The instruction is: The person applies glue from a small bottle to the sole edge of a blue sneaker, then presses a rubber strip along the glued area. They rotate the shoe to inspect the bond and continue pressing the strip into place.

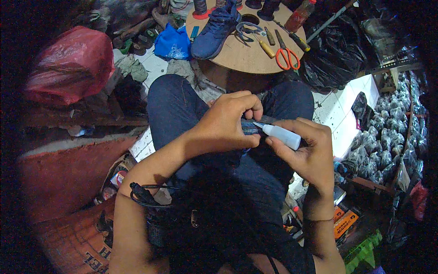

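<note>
**A Small Bottle (pixel 284 137) Is Pointing at a Dark Piece (pixel 251 129)**

The person's right hand (pixel 312 148) is holding the white bottle between thumb and fingers, its thin tip pointing left. The left hand (pixel 226 121) is curling around the dark piece, its grip narrow. Both things are sitting over the person's lap (pixel 237 176). The tip is just beside the dark piece; one cannot tell if they are touching. On the round table (pixel 242 58), a blue shoe (pixel 214 34) is lying at the left edge. Orange scissors (pixel 286 49) are lying by the near right edge, beside a yellow awl (pixel 267 49).
</note>
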A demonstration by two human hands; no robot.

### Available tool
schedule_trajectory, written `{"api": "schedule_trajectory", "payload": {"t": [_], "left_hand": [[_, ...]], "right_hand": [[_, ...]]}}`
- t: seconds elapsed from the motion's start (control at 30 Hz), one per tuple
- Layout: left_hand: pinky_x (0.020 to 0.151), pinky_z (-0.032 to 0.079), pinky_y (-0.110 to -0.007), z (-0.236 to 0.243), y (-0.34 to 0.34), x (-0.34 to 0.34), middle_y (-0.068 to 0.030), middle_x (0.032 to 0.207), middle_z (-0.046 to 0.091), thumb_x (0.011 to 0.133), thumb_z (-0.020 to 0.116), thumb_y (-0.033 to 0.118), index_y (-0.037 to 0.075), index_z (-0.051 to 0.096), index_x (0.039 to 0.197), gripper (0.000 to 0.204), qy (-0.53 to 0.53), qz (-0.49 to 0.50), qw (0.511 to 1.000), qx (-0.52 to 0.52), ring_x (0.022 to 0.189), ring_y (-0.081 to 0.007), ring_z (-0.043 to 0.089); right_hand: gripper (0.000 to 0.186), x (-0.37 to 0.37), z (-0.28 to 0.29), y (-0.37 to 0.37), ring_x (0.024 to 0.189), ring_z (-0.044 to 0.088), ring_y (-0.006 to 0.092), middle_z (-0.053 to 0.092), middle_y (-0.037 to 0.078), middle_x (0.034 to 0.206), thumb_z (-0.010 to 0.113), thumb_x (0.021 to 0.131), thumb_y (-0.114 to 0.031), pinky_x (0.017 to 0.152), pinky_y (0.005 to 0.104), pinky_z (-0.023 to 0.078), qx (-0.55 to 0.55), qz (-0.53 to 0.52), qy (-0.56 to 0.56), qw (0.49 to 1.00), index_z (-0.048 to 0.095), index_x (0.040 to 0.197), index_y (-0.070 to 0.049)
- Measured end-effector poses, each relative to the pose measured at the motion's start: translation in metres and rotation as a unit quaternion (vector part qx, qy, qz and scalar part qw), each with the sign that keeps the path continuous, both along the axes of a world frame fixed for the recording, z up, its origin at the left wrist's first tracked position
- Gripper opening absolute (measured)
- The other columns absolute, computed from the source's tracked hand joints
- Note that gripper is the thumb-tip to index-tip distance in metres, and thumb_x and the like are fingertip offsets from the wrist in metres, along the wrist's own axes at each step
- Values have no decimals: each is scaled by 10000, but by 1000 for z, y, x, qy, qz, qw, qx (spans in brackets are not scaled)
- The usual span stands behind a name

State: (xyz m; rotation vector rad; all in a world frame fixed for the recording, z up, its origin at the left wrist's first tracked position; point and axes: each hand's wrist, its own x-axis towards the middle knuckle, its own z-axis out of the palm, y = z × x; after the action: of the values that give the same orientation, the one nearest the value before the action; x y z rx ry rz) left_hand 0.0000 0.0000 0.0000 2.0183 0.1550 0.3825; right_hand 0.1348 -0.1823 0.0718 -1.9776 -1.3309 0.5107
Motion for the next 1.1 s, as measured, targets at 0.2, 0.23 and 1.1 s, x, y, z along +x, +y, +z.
{"api": "schedule_trajectory", "payload": {"t": [0.2, 0.23, 1.1], "left_hand": [[682, 498, -369, -3, -3, 0, -105, 819, 583, 612, 844, 186, 26, 636, 876, 372, -14, 1, 1000, -7, 748, -237, 584], [682, 498, -369, -3, -3, 0, -104, 819, 583, 611, 844, 184, 26, 636, 875, 372, -14, 1, 1000, -7, 749, -236, 584], [705, 502, -344, -2, -3, -1, -65, 831, 613, 608, 899, 197, 41, 639, 881, 408, -9, 0, 1000, 1, 767, -198, 596]], "right_hand": [[267, 5, 18, 8, 632, 681, 222, 712, 113, 742, 858, 784, -196, 585, 328, 479, -16, 63, -59, 996, 798, 971, -16], [268, 6, 20, 10, 626, 677, 227, 705, 117, 735, 856, 785, -199, 580, 333, 476, -22, 73, -74, 994, 798, 971, -15], [274, 10, 35, 24, 633, 690, 288, 704, 150, 751, 825, 805, -249, 596, 377, 508, -49, 122, -102, 986, 787, 939, -13]]}}
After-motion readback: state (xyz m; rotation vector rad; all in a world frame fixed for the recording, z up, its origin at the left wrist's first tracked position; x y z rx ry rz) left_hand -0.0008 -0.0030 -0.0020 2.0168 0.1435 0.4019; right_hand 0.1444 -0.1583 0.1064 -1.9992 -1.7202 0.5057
